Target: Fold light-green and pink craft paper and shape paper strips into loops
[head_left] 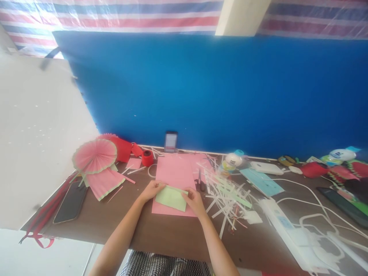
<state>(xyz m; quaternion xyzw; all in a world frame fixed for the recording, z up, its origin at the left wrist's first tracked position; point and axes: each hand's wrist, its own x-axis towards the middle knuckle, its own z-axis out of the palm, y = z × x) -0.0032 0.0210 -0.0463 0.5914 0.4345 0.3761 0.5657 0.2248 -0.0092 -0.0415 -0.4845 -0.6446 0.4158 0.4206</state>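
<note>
- Fingers of the left hand (152,190) were closed on the upper left corner of the green paper (169,199), and those of the right hand (194,200) pinched its right edge, thumb on top.
- Green paper sat over the six o'clock end of the pink sheet (174,170), slightly askew to it; whether it lay flat or was lifted could not be told.
- Uneven pulling by the two hands could have creased or torn the green paper, since it looked thin and was gripped only at its ends.
- Paper strips (227,194) lay tangled at three o'clock from the green paper; a sweep of the right forearm might have dragged some under it.
- Scissors (202,185) lay at two o'clock, near the right hand, so a careless knock could have shifted them.
- Glue bottle (233,160), farther out at two o'clock, stood beside the strips and might have been toppled by a wide reach.
- Fingertips behind the green paper were hidden, its layers could not be counted, and the scissor blades were hard to make out.
- Both forearms were cut off towards six o'clock, and the dark device (343,205) near three o'clock ran to the border.
</note>
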